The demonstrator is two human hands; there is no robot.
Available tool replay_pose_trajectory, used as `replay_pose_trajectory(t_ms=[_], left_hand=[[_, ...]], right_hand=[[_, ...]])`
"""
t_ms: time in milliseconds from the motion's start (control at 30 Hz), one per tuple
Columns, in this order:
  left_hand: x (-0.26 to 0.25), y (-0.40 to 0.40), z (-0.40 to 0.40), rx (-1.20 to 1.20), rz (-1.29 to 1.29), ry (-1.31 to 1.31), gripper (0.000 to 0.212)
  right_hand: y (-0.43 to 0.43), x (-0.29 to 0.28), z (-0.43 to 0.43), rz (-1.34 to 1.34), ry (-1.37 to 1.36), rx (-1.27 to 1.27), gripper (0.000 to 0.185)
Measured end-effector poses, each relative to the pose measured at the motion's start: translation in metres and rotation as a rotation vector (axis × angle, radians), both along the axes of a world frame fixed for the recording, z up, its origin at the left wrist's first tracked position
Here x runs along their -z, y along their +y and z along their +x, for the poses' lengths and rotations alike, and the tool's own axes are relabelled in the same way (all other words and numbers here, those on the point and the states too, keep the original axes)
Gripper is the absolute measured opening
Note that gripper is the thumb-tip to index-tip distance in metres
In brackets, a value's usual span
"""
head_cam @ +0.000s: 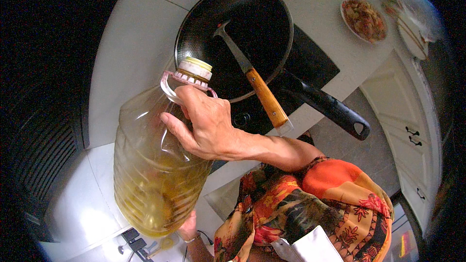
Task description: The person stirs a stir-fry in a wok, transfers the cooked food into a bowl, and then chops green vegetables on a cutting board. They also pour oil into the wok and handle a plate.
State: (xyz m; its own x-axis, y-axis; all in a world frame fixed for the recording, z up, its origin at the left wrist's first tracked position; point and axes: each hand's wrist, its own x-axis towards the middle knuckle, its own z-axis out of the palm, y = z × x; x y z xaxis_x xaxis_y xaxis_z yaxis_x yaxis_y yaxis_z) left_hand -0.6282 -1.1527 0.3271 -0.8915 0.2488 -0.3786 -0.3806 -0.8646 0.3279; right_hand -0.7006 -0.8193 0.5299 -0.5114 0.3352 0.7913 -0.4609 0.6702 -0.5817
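My right hand (204, 123) grips the pink-and-white carry handle (169, 86) of a large clear plastic oil bottle (160, 174). Yellow oil shows in the bottle's lower part. Its neck has a white and yellow top (195, 69), and I cannot tell whether it is capped. Low in the view, my left hand (188, 226) is against the bottle's base, with its fingers hidden behind it. Just beyond the neck sits a black wok (262, 25) with a long black handle (335, 107). A metal spatula with a wooden handle (267, 98) rests in the wok, its handle over the rim.
The wok stands on a black cooktop (316, 58) set in a pale counter (127, 32). A plate of food (364, 20) and chopsticks on another plate (413, 38) lie at the upper right. White cabinets (397, 98) with dark pulls line the right side.
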Motion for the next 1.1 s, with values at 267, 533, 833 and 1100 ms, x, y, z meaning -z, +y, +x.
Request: replay_pose_trajectory(t_ms=[267, 533, 833, 1100], left_hand=[[-0.001, 0.001, -0.002, -0.002, -0.114, 0.115, 0.039], [0.003, -0.02, -0.001, -0.05, 0.105, -0.007, 0.043], [-0.007, -0.02, -0.001, 0.03, 0.077, 0.076, 0.042], [0.002, -0.035, -0.002, 0.064, 0.154, 0.092, 0.041]], right_hand=[[-0.003, 0.002, -0.001, -0.008, -0.014, -0.001, 0.032], [-0.005, 0.006, 0.003, -0.026, 0.007, -0.008, 0.032], [-0.003, 0.008, 0.004, -0.026, -0.008, 0.005, 0.032], [-0.003, 0.008, 0.004, -0.051, -0.006, -0.005, 0.031]])
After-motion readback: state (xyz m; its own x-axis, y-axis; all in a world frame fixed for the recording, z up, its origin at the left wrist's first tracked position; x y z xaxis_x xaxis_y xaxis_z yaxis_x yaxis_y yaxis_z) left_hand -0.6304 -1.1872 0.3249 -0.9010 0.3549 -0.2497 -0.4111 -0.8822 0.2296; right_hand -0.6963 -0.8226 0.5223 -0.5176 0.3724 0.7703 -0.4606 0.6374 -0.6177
